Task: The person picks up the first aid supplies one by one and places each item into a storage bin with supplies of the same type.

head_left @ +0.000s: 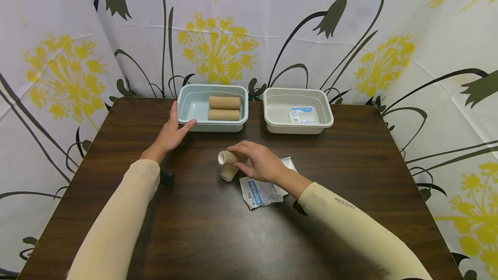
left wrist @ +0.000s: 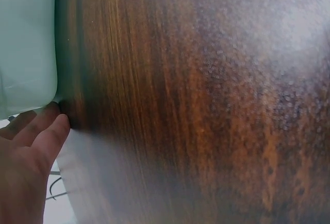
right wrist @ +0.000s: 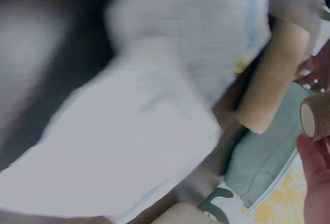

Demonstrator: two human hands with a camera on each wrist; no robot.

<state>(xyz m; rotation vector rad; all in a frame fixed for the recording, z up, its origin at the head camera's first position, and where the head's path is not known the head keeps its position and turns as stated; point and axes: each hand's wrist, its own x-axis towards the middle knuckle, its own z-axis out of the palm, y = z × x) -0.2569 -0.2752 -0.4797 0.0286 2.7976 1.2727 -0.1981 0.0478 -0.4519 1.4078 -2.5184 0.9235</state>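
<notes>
My right hand (head_left: 261,162) pinches a tan cardboard tube (head_left: 227,157) between thumb and fingers, just above the table. Its pale end also shows at the edge of the right wrist view, where the tube (right wrist: 320,115) sits against the fingertips. Under it lies a second tube (head_left: 228,173), partly hidden. White packets with blue print (head_left: 258,192) lie below my right hand and wrist. At the left end of the pale blue basin (head_left: 212,127), my left hand (head_left: 169,134) rests with extended fingers, the thumb by its front rim. Two more tubes (head_left: 224,108) lie side by side in that basin.
A light grey basin (head_left: 293,128) stands right of the blue one, at the back of the dark wooden table (head_left: 194,228). Inside it lies a white and blue packet (head_left: 302,115). A flowered curtain (head_left: 272,33) hangs behind the table.
</notes>
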